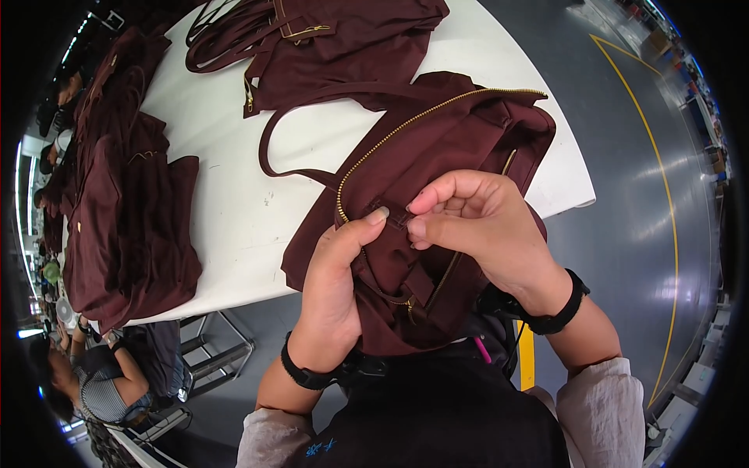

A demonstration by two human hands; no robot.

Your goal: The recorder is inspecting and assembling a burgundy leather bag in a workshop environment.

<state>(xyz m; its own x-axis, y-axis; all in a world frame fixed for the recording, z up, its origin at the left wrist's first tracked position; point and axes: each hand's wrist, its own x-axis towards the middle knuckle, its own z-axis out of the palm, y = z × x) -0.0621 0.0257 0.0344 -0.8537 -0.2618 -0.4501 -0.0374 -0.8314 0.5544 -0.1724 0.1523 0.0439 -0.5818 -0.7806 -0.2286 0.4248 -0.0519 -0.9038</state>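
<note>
Looking down at a maroon bag (449, 136), lying open at the near right edge of a white tabletop (226, 195) and hanging partly over that edge toward the lap. Clasped at its left side by the left grip (331, 285), thumb pressed on top beside a small stitched patch (396, 217), fingers hidden under the cloth. At the other side of the patch, the right grip (488, 222), thumb and forefinger curled close together at the tips; too small to tell whether pinching thread, cloth or nothing. Already in place on the bag: a long gold zip (380, 147) curving along the mouth, an inner zip (447, 278) partly covered, and a strap (265, 148) looping out over the tabletop. To judge by that, largely made up, with only fine handwork at the patch seemingly left; impossible to tell whether nearly finished there. Farther back, a second bag (351, 58), lying flat; at left, a heaped maroon pile (129, 218). Both apart from either grip, with no sign of whether done or waiting.
</note>
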